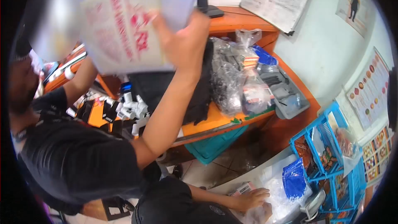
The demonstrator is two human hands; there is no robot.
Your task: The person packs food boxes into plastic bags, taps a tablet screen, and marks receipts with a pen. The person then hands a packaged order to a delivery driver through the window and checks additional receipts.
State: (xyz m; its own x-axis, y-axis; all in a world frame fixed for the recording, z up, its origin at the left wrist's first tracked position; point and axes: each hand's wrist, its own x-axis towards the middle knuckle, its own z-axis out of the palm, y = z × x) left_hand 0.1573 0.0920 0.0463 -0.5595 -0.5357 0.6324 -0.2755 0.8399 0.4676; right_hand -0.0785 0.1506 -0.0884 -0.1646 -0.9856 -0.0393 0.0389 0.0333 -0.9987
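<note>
My left hand (251, 200) reaches from the bottom of the view to the pale work surface. Its fingers are bent over a crumpled clear plastic bag (256, 215). A small pack with a printed label (243, 188) lies just behind the hand. Beyond the fingertips is a spread of clear plastic bags (275, 190) with a blue packet (294, 178) on top. My right hand is not visible. At upper left, a co-worker's raised hand (182, 41) holds a white plastic pack with red print (124, 29), close to the camera and partly blurred.
Blue plastic baskets (325, 149) with small packets stand at the right. Across the gap, an orange desk (199, 128) bears bagged goods (230, 74), a grey tray (292, 110) and white cylindrical pieces (132, 108). The co-worker in a black shirt (78, 157) is close on the left.
</note>
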